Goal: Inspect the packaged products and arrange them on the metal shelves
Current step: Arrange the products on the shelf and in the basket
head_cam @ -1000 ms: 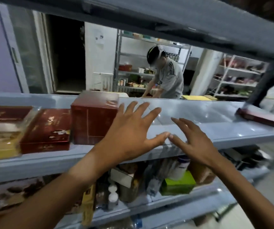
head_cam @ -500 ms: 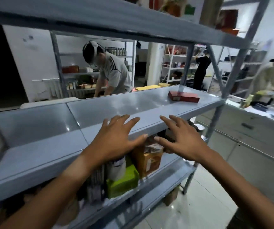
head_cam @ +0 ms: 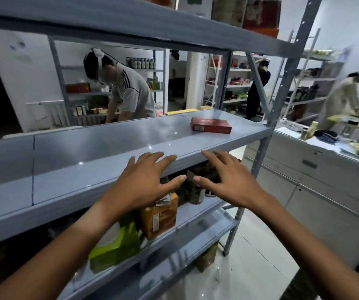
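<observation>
A flat red box lies alone on the grey metal shelf, near its right end. My left hand and my right hand hover side by side in front of the shelf's front edge, fingers spread, holding nothing. On the shelf below sit a green pack, an orange-brown box and a dark jar, partly hidden by my hands. More boxes stand on the top shelf.
The shelf's upright post stands at the right. Beyond it runs a grey cabinet counter with papers and goods. A person in a grey shirt bends behind the shelf; two other people work at racks farther right.
The view has swung right along the shelf; the red boxes at the left have left the frame. Both hands moved right with it, still spread and holding nothing.
</observation>
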